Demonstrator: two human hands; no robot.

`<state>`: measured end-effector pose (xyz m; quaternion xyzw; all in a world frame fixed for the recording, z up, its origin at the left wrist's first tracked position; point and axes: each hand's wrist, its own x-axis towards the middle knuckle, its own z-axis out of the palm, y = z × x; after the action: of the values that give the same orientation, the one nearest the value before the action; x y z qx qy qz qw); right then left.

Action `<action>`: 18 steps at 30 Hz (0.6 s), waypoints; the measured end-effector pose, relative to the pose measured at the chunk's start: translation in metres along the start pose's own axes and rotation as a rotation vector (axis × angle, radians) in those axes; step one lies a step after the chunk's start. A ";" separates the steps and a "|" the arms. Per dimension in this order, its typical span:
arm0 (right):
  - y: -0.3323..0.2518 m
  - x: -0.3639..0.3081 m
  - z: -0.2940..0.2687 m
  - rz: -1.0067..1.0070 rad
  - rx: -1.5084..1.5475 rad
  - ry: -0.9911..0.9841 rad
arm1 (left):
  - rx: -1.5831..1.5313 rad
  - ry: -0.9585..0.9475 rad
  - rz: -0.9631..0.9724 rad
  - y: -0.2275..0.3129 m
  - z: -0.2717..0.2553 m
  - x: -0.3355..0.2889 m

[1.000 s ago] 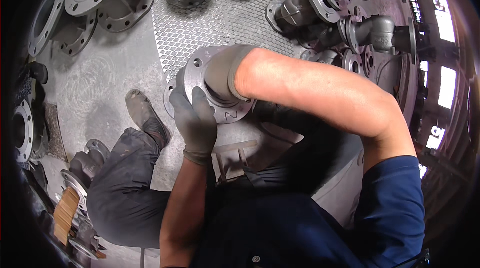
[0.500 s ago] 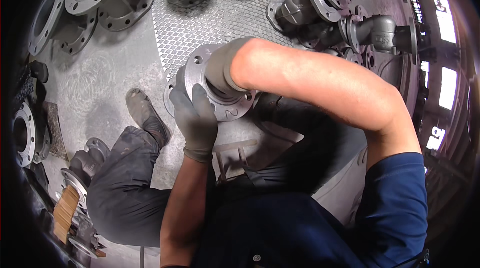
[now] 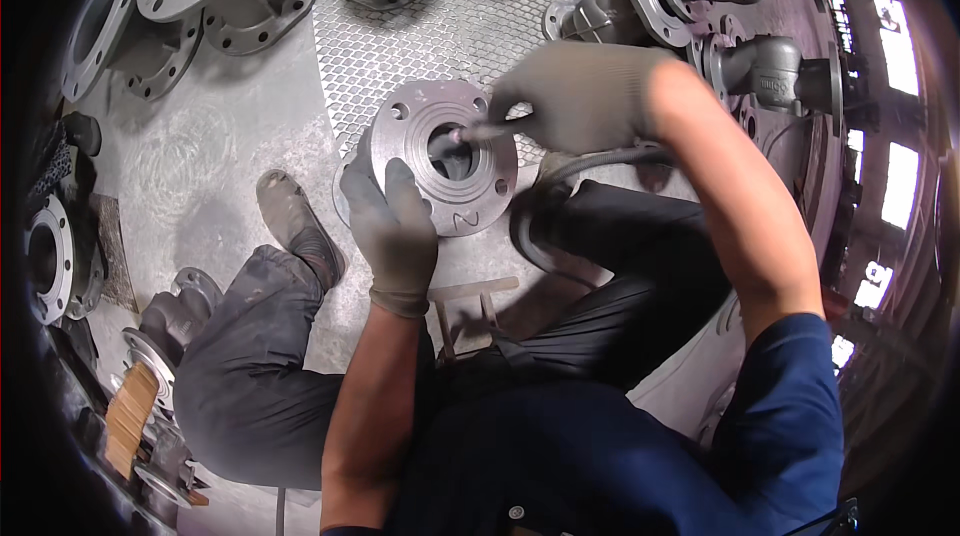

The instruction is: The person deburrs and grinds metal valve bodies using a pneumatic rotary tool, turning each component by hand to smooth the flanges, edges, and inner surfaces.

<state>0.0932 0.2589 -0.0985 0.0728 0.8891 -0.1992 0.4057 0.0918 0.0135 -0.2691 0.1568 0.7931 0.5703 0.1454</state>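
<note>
A grey metal valve body (image 3: 468, 208) stands between my legs, its round flange facing up with bolt holes around a central bore. My left hand (image 3: 398, 241) grips the flange's near left edge, fingers over the rim. In my closed right hand (image 3: 590, 96), just right of and above the flange, is a slim die grinder (image 3: 490, 130). Its shaft points left and its small pale pinkish tip sits over the bore. A dark hose (image 3: 625, 154) curves from beneath the right hand down toward my right leg. Most of the grinder's body is hidden by the glove.
Several flanged castings (image 3: 262, 11) crowd the far left, and more valve bodies (image 3: 770, 71) stand at the far right. Diamond-patterned metal mesh (image 3: 385, 61) covers the floor ahead. More flanged parts and a wooden block (image 3: 132, 418) lie at left. A small stand (image 3: 475, 288) is between my legs.
My right hand has come up out of the bore and moved right, bringing the grinder's tip and the hose into view. The left hand keeps its hold on the flange.
</note>
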 end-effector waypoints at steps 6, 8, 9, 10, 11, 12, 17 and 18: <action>0.049 -0.062 0.076 0.248 0.940 0.556 | -0.267 0.037 -0.290 0.017 -0.003 0.009; 0.045 -0.043 0.122 0.326 0.925 0.696 | -0.350 0.100 -0.317 0.026 0.002 0.014; 0.037 -0.026 0.145 0.403 1.043 0.746 | -0.306 0.075 -0.326 0.029 0.002 0.016; 0.025 -0.007 0.164 0.450 0.959 0.856 | -0.293 0.088 -0.320 0.031 0.003 0.018; 0.017 0.002 0.174 0.517 0.910 0.765 | -0.280 0.101 -0.310 0.033 0.005 0.021; 0.007 0.003 0.184 0.481 1.076 0.769 | -0.263 0.115 -0.297 0.034 0.005 0.024; -0.026 0.027 0.177 0.307 1.518 0.805 | -0.129 0.065 -0.311 0.038 -0.008 0.036; -0.029 0.033 0.173 0.317 1.507 0.827 | -0.092 0.027 -0.299 0.040 -0.016 0.039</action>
<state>0.1825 0.1604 -0.2168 0.5108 0.5761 -0.6327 -0.0825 0.0537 0.0281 -0.2285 0.0227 0.7825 0.5801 0.2249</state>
